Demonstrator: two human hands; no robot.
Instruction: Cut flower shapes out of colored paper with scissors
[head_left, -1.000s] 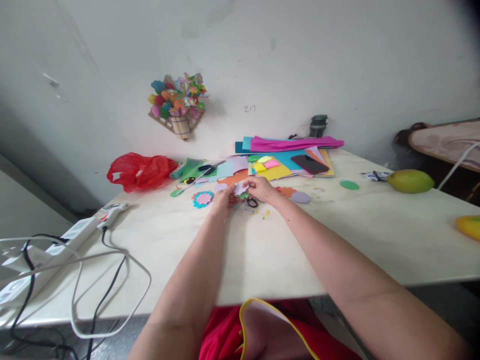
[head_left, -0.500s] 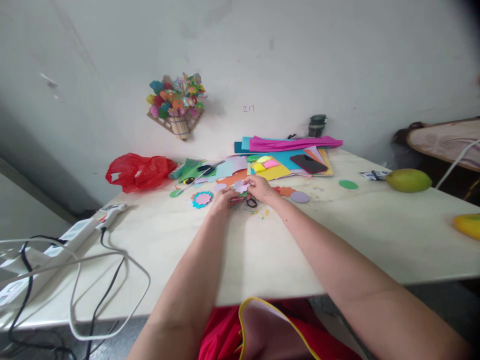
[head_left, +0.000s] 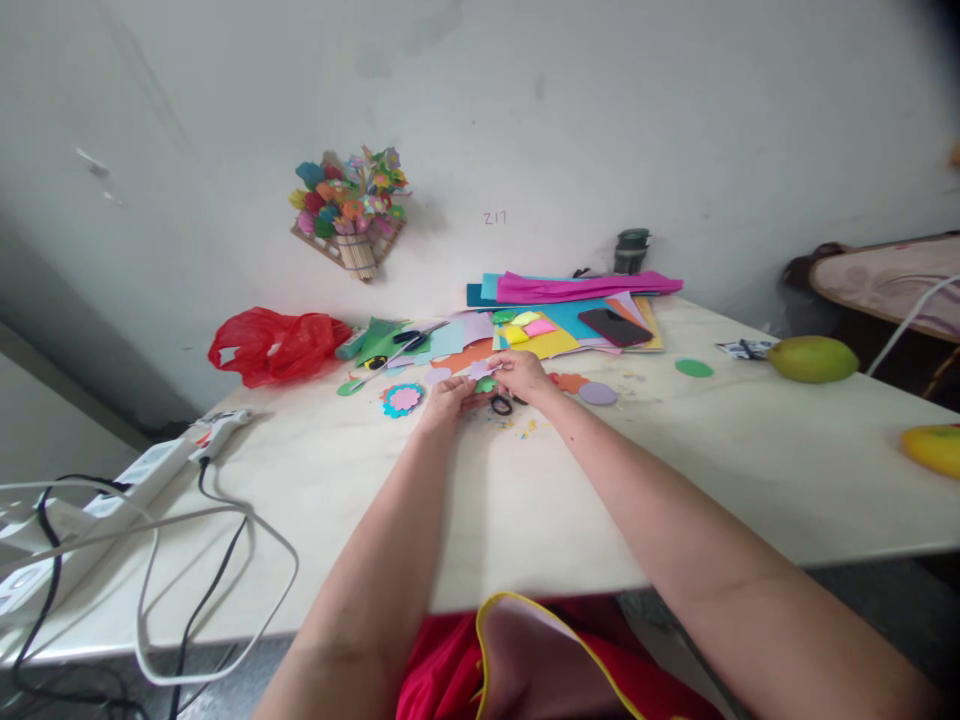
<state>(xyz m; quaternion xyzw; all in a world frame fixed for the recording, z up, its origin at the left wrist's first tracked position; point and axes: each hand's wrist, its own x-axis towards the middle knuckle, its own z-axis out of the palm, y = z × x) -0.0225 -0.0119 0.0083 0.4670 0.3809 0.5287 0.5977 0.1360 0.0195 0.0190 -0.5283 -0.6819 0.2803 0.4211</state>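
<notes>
My left hand (head_left: 450,397) is closed on a green paper cutout (head_left: 486,384), low over the middle of the table. Just above it, my right hand (head_left: 519,373) pinches a lilac paper flower (head_left: 478,369). The two paper pieces are close together, and I cannot tell whether they touch. Under the hands lie scissors with black handles (head_left: 501,405), their blades mostly hidden. To the left is a pink and blue layered paper flower (head_left: 403,400). Right of my right hand lie an orange paper flower (head_left: 571,383) and a lilac paper circle (head_left: 598,393).
Coloured sheets (head_left: 555,343) and a phone (head_left: 615,327) lie behind the hands. A red plastic bag (head_left: 277,345) sits back left, near other scissors (head_left: 411,340). Power strips (head_left: 154,460) with loose cables fill the left edge. A mango (head_left: 814,359) lies on the right.
The lilac flower has shifted up and away from the green cutout, which now shows more between my hands. The hands stay in nearly the same place.
</notes>
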